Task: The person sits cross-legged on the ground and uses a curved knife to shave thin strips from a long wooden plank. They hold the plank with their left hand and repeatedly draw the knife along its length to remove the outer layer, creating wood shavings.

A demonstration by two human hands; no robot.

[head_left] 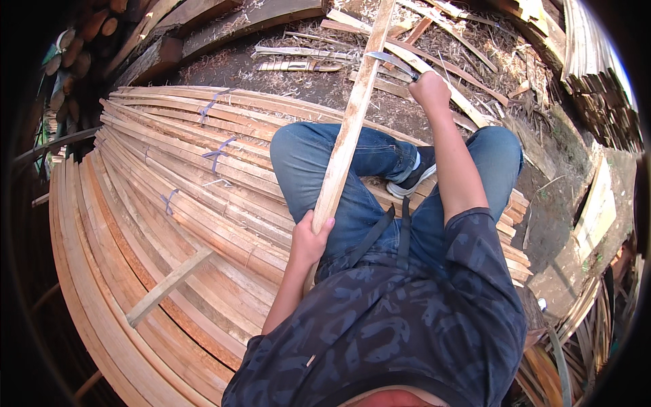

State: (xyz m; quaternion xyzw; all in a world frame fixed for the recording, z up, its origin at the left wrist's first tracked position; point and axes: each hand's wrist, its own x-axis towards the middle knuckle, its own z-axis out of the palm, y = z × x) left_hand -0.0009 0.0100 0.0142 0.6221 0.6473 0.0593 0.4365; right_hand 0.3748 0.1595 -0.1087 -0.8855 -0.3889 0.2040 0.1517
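Note:
My left hand [312, 239] is closed around the lower part of a long wooden strip [344, 139], which slants up and away past my knee. My right hand [430, 92] grips the dark handle of a knife with a curved blade [393, 61]. The blade's tip end lies across the strip near its far part; whether it cuts into the wood I cannot tell. I sit with my legs, in blue jeans [498, 152], bent over bundled wooden strips [251, 234].
Bundles on the left are bound with purple ties [215, 154]; a loose stick [169, 287] lies over the boards there. Wood scraps and shavings [319, 53] litter the ground ahead. Thick timbers [251, 26] lie at the far left, and stacked slats [600, 74] stand at the far right.

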